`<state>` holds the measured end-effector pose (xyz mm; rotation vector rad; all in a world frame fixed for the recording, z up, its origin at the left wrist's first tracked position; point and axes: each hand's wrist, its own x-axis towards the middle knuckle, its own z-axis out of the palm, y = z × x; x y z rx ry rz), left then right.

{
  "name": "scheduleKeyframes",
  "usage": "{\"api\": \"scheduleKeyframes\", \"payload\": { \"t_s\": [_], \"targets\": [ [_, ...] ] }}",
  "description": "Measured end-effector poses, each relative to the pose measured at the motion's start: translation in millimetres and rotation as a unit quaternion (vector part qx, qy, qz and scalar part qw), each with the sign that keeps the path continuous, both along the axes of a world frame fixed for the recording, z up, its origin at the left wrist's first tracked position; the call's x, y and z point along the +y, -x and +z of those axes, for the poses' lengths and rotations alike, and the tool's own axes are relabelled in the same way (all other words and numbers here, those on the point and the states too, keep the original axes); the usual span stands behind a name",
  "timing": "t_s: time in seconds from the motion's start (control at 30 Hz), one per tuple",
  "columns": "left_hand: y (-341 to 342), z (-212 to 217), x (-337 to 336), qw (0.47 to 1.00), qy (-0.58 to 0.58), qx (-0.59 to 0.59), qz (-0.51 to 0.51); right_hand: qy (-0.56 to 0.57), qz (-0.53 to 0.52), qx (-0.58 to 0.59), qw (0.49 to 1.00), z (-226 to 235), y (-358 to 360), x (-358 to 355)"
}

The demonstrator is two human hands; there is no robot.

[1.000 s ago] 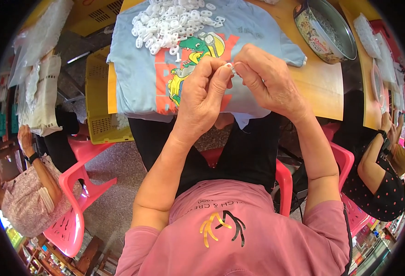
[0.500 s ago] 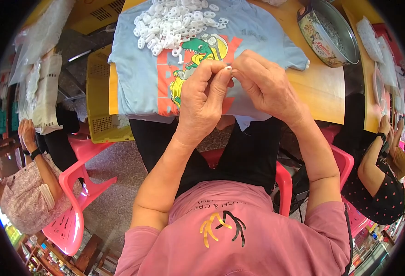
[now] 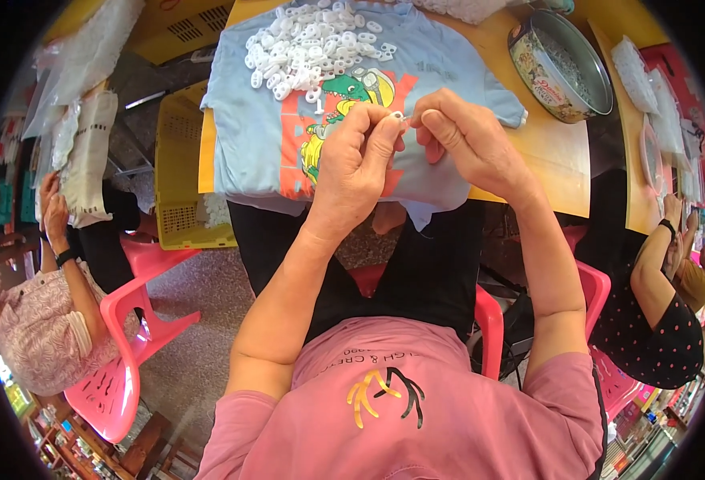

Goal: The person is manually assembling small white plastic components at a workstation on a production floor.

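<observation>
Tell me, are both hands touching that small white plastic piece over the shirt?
Touching. The head view shows the left hand and right hand meeting fingertip to fingertip on the small white piece, pinched between them.

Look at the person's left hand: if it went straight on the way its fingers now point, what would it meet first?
Most likely the small white ring pinched at its tips, then the right hand close beyond it. The left hand points up and slightly right; depth between them is unclear.

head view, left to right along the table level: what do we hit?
Yellow plastic crate → light blue t-shirt with the pile of white plastic rings on it → left hand → small white ring pinched between both hands → right hand → round metal tin.
</observation>
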<state>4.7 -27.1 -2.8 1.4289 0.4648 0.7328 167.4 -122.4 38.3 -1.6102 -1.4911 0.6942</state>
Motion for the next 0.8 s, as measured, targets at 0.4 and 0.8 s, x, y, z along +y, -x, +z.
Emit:
{"api": "scheduleKeyframes", "payload": {
  "t_s": [0.4, 0.8],
  "targets": [
    [-1.0, 2.0, -2.1, 1.0, -0.016, -0.007, 0.003, -0.038, 0.058, -0.099, 0.993, -2.3, -5.6, 8.1],
    [-3.5, 1.6, -4.2, 0.999, -0.037, 0.003, 0.027, -0.114, 0.059, -0.162, 0.978, -15.8, -4.2, 14.8]
  ]
}}
